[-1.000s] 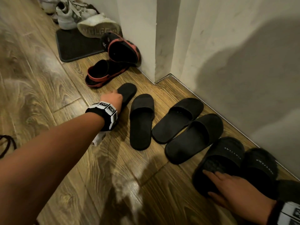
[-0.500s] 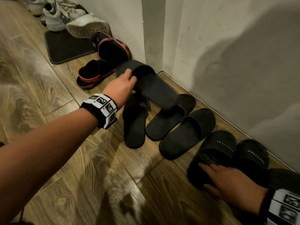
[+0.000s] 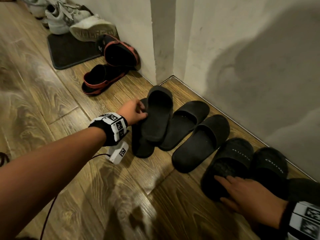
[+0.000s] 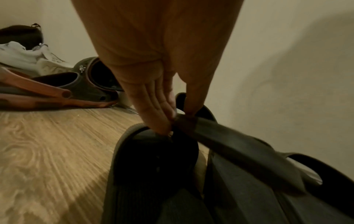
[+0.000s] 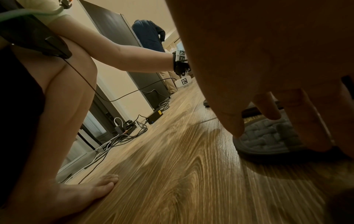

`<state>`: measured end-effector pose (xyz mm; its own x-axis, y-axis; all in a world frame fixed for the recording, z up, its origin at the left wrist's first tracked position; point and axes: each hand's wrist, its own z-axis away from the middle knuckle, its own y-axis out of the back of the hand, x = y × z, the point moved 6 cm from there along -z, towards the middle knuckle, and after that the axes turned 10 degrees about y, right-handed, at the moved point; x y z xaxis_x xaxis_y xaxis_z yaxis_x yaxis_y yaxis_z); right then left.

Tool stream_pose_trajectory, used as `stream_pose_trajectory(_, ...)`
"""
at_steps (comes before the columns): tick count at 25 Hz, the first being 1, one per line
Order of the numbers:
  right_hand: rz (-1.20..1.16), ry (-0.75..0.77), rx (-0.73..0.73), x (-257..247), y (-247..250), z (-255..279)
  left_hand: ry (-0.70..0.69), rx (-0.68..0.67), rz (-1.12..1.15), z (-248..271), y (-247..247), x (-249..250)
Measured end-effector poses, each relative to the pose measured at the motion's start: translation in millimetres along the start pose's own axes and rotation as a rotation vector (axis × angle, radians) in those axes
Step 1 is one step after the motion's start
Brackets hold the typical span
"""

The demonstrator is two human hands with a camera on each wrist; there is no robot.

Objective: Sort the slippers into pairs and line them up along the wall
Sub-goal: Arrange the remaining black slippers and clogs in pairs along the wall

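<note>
My left hand (image 3: 144, 112) pinches the side edge of a black slide slipper (image 3: 159, 115) between thumb and fingers (image 4: 162, 115). This held slipper (image 4: 239, 153) lies tilted across a second black slide (image 3: 141, 146), toe toward the wall corner. Two more black slides (image 3: 186, 125) (image 3: 201, 144) lie side by side to the right. Beyond them a pair of fuzzy black slippers (image 3: 232, 158) (image 3: 270, 165) stands at the wall. My right hand (image 3: 232, 187) rests on the heel of the left fuzzy slipper (image 5: 268, 136), fingers straight.
Two red-and-black clogs (image 3: 121, 52) (image 3: 99, 79) lie by the wall corner (image 3: 155, 49); one leans on the wall. White sneakers (image 3: 72, 19) sit on a dark mat (image 3: 69, 54). Cables and a power strip (image 5: 126, 125) run over the wooden floor behind me.
My left hand lifted the leftmost black slide off the floor, swung it right through the air, and lowered it across its neighbour. The right hand stayed on the fuzzy slipper.
</note>
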<state>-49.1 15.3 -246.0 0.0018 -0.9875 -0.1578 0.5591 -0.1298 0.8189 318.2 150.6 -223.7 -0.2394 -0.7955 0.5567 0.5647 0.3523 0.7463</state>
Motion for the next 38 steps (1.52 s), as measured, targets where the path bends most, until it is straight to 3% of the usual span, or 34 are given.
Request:
stream_pose_trajectory(3, 0.009, 0.003, -0.001, -0.5, 3.1, -3.5, 0.107, -0.096, 0.166, 2.3, -9.0, -10.2)
stream_pose_trajectory(6, 0.014, 0.001, 0.008, -1.1, 5.0, -6.4, 0.138, -0.142, -0.201, -0.1, -17.5, -20.6)
stream_pose_trajectory(8, 0.001, -0.006, 0.010, 0.1, 4.6, -5.2, 0.152, -0.093, -0.341, -7.6, -15.4, -27.2)
stream_pose_trajectory(13, -0.027, -0.011, 0.006, 3.2, 0.0, -2.7, 0.272, 0.013, -0.266, -31.2, 12.7, -51.4)
stream_pose_trajectory(21, -0.011, 0.002, 0.005, 7.6, 4.9, -11.5, 0.246, 0.077, -0.382, -38.1, 9.2, -55.4)
stream_pose_trajectory(26, 0.021, 0.011, -0.014, 4.9, 10.0, -26.4, 0.194, 0.109, -0.345, -44.2, 2.4, -54.9)
stream_pose_trajectory(32, 0.010, 0.023, -0.021, 7.1, 12.0, -30.8, 0.274, 0.245, -0.233, -64.8, 9.8, -50.5)
stream_pose_trajectory(38, -0.020, 0.034, -0.001, 7.9, 13.1, -32.5, 0.259, 0.099, -0.092, -76.9, -20.6, -41.4)
